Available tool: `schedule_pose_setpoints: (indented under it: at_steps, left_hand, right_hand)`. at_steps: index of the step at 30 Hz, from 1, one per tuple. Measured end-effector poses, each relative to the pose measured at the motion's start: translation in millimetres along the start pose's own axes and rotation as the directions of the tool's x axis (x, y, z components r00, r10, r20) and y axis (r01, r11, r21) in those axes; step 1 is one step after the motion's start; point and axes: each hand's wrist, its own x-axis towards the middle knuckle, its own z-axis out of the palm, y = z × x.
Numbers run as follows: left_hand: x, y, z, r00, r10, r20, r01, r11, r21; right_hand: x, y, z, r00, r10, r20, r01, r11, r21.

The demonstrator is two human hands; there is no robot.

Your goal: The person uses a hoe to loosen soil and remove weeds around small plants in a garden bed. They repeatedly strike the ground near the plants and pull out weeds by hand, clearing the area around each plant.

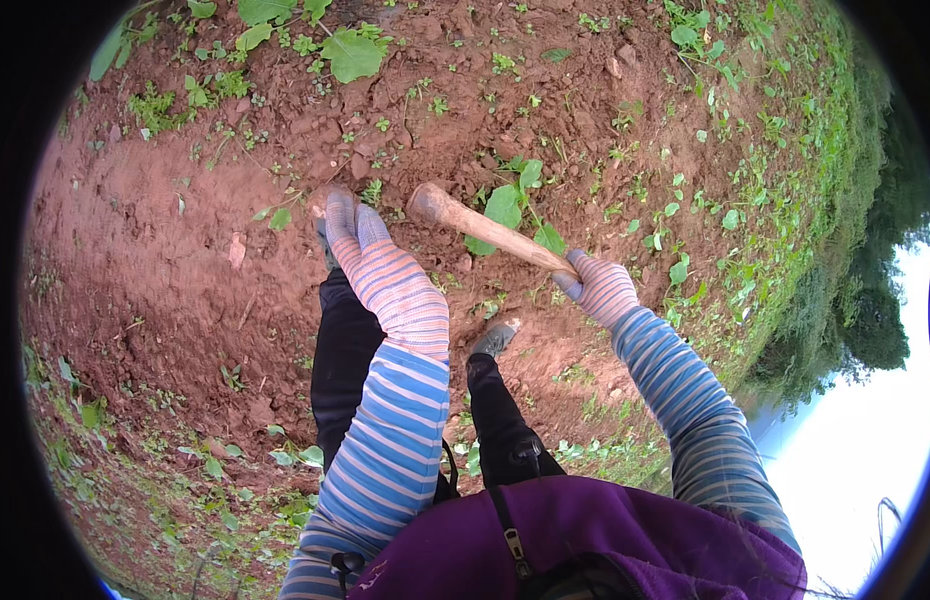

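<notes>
My right hand (598,283), in a striped glove with grey fingers, grips the lower end of a wooden handle (500,235). The handle slants up to the left and ends in a thick, soil-coloured head (428,203). It looks like a short hoe, though no blade shows. My left hand (360,238), gloved alike, reaches down to the red soil left of that head. Its fingers are held together around or against a reddish-brown lump (325,200), possibly a clod, which they partly cover. A leafy green plant (505,207) stands just beyond the handle.
Red, cloddy soil (175,250) spreads around, dotted with small weeds. Broad-leaved plants (353,55) grow at the far left, with more greenery (785,240) along the right. My shoe (496,338) rests on the soil between my arms. Trees (845,300) stand at the right edge.
</notes>
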Motion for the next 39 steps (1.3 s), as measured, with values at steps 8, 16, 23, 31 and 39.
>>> schedule_pose_setpoints:
  at_steps: [8, 16, 23, 31, 39]
  left_hand:
    - [2.8, 1.4, -3.4, 0.999, 0.040, 0.036, -0.043, 0.997, 0.067]
    - [-10.8, 7.9, 16.7, 0.987, 0.151, 0.056, -0.160, 0.942, 0.296]
    - [-4.5, 9.1, 7.3, 0.996, 0.084, 0.028, -0.088, 0.973, 0.215]
    - [-1.0, 35.9, 2.9, 0.971, 0.225, -0.076, -0.194, 0.936, 0.293]
    - [4.3, 63.0, -12.1, 0.896, 0.438, -0.067, -0.388, 0.849, 0.359]
  right_hand:
    - [-42.5, 12.7, -38.4, 0.993, -0.088, 0.083, 0.097, 0.989, -0.112]
    - [-37.5, 15.8, -10.6, 0.999, -0.017, -0.044, 0.018, 1.000, 0.020]
    - [-52.4, 17.8, -6.5, 0.990, 0.105, -0.094, -0.092, 0.987, 0.135]
    - [-32.9, -28.7, -4.7, 0.987, 0.071, -0.141, 0.033, 0.781, 0.623]
    - [41.1, -91.7, 47.4, 0.983, -0.147, -0.109, 0.167, 0.965, 0.204]
